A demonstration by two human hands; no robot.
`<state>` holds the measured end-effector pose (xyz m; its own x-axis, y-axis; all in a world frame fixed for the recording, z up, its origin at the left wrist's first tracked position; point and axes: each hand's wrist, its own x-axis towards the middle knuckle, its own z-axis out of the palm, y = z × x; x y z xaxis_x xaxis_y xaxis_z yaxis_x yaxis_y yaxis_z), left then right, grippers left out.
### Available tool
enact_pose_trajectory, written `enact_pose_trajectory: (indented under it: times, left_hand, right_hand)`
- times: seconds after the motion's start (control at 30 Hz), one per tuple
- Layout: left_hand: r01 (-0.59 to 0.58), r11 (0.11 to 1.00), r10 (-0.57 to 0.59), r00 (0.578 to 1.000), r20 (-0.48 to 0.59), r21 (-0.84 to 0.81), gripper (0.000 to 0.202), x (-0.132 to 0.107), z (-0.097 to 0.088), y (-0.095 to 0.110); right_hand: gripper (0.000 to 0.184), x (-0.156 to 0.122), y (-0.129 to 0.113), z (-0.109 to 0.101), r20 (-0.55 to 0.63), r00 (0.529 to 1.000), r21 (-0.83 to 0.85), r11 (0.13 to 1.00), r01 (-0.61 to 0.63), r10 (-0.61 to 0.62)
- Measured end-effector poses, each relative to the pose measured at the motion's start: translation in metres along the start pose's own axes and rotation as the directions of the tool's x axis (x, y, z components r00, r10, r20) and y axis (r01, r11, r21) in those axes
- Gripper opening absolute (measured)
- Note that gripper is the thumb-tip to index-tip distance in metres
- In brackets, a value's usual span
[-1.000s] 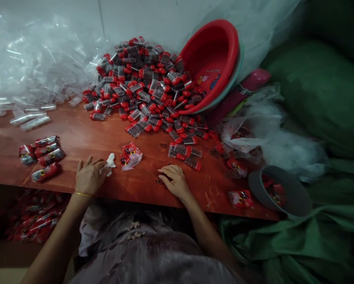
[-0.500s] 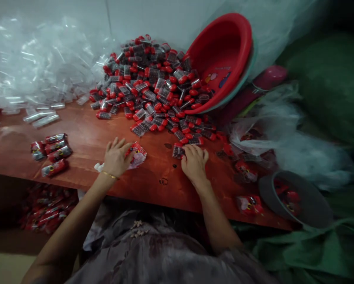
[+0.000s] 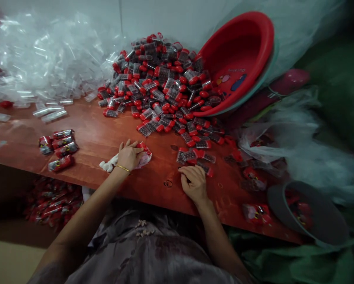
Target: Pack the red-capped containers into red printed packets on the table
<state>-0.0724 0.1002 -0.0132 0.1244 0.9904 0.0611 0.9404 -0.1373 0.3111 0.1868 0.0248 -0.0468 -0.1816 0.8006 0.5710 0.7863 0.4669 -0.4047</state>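
Observation:
My left hand (image 3: 128, 157) presses at the left edge of a flat red-and-clear printed plastic pouch (image 3: 146, 153), thumb and forefinger closed on it. Under that wrist lies a crumpled white cloth or tissue (image 3: 108, 164). My right hand (image 3: 194, 182) rests on the table with loosely bent fingers and a gap between thumb and forefinger. Just beyond its fingertips lie several small clear containers (image 3: 191, 155) with red caps and dark contents; one of them (image 3: 205, 169) is right against the fingers. What lies beneath the right fingers is hidden.
Behind is a big heap of red-capped containers (image 3: 165, 85), beside a tilted red basin (image 3: 262, 39). Clear empty cases (image 3: 53, 59) are piled at left. Filled red packets (image 3: 65, 148) lie at the left; a grey bowl (image 3: 286, 203) stands at right on the red-brown table (image 3: 97, 138).
My right hand has drawn back towards me, and several containers now lie apart from the heap in front of it. The left fingers have closed in on the pouch. The view has shifted left.

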Motion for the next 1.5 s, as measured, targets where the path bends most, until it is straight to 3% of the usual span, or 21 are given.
enact_pose_trajectory:
  times: [0.1, 0.17, 0.33, 0.4, 0.47, 0.53, 0.57, 0.63, 0.7, 0.77, 0.83, 0.93, 1.07, 1.2, 1.27, 1.37, 1.43, 1.5]
  left_hand:
    - [-0.019, 1.000, 0.016, 0.993, -0.117, -0.018, 0.022, -0.007, 0.000, 0.004]
    - [-0.056, 0.998, 0.050, 0.974, -0.223, -0.024, 0.024, -0.015, -0.003, 0.010]
    - [-0.181, 0.983, 0.162, 0.916, -0.366, -0.016, 0.025, -0.036, -0.014, 0.036]
    - [-0.205, 0.977, 0.169, 0.909, -0.380, -0.056, 0.024, -0.043, -0.017, 0.043]
    - [-0.175, 0.972, 0.101, 0.914, -0.393, -0.159, 0.026, -0.049, -0.019, 0.045]
    - [-0.103, 0.924, -0.050, 0.923, -0.382, -0.369, 0.037, -0.054, -0.019, 0.046]
    - [-0.051, 0.855, -0.142, 0.934, -0.327, -0.517, 0.043, -0.056, -0.017, 0.046]
    - [0.108, 0.592, -0.280, 0.957, -0.078, -0.799, 0.048, -0.059, -0.013, 0.050]
    - [0.278, 0.265, -0.300, 0.934, 0.195, -0.923, 0.049, -0.060, -0.007, 0.057]
    - [0.336, 0.035, -0.310, 0.899, 0.310, -0.941, 0.047, -0.060, -0.003, 0.067]
    - [0.315, -0.086, -0.369, 0.871, 0.324, -0.945, 0.045, -0.059, -0.001, 0.075]
    - [0.354, -0.188, -0.397, 0.826, 0.401, -0.916, 0.046, -0.058, -0.002, 0.081]
    - [0.474, -0.307, -0.274, 0.786, 0.554, -0.825, 0.046, -0.057, -0.007, 0.085]
    - [0.451, -0.339, -0.281, 0.789, 0.547, -0.825, 0.044, -0.050, -0.008, 0.086]
    - [0.434, -0.352, -0.309, 0.782, 0.541, -0.829, 0.043, -0.046, -0.008, 0.084]
    - [0.409, -0.344, -0.339, 0.785, 0.518, -0.845, 0.043, -0.044, -0.009, 0.081]
    - [0.402, -0.337, -0.337, 0.793, 0.508, -0.851, 0.045, -0.045, -0.008, 0.081]
    - [0.409, -0.344, -0.316, 0.798, 0.514, -0.845, 0.046, -0.048, -0.009, 0.084]
  right_hand:
    - [0.016, 0.005, -0.017, 0.003, -0.008, 0.993, 0.132, 0.984, -0.117, 0.119]
    - [0.020, 0.013, -0.035, 0.012, 0.045, 0.968, 0.304, 0.919, -0.250, 0.249]
    - [0.032, 0.047, -0.073, 0.051, 0.358, 0.831, 0.669, 0.503, -0.547, 0.427]
    - [0.033, 0.058, -0.078, 0.061, 0.389, 0.792, 0.747, 0.342, -0.570, 0.470]
    - [0.031, 0.062, -0.078, 0.064, 0.356, 0.784, 0.803, 0.263, -0.536, 0.509]
    - [0.029, 0.059, -0.076, 0.060, 0.282, 0.785, 0.817, 0.292, -0.497, 0.551]
    - [0.028, 0.057, -0.075, 0.056, 0.237, 0.787, 0.803, 0.341, -0.488, 0.570]
    - [0.027, 0.051, -0.074, 0.049, 0.142, 0.803, 0.743, 0.474, -0.473, 0.579]
    - [0.026, 0.045, -0.075, 0.043, 0.065, 0.842, 0.663, 0.608, -0.437, 0.535]
    - [0.027, 0.041, -0.078, 0.040, 0.021, 0.879, 0.589, 0.705, -0.396, 0.476]
    - [0.029, 0.038, -0.078, 0.037, 0.005, 0.900, 0.527, 0.764, -0.373, 0.436]
    - [0.029, 0.039, -0.072, 0.030, -0.013, 0.922, 0.447, 0.827, -0.341, 0.387]
    - [0.028, 0.047, -0.060, 0.018, -0.063, 0.941, 0.345, 0.892, -0.291, 0.331]
    - [0.029, 0.047, -0.057, 0.013, -0.025, 0.969, 0.321, 0.920, -0.225, 0.246]
    - [0.033, 0.044, -0.051, 0.010, -0.022, 0.965, 0.275, 0.930, -0.246, 0.262]
    - [0.037, 0.043, -0.030, 0.001, -0.076, 0.899, 0.026, 0.902, -0.431, 0.431]
    - [0.047, 0.047, -0.014, -0.005, -0.133, 0.815, -0.192, 0.792, -0.580, 0.565]
    - [0.059, 0.053, -0.003, -0.009, -0.137, 0.762, -0.348, 0.689, -0.636, 0.633]
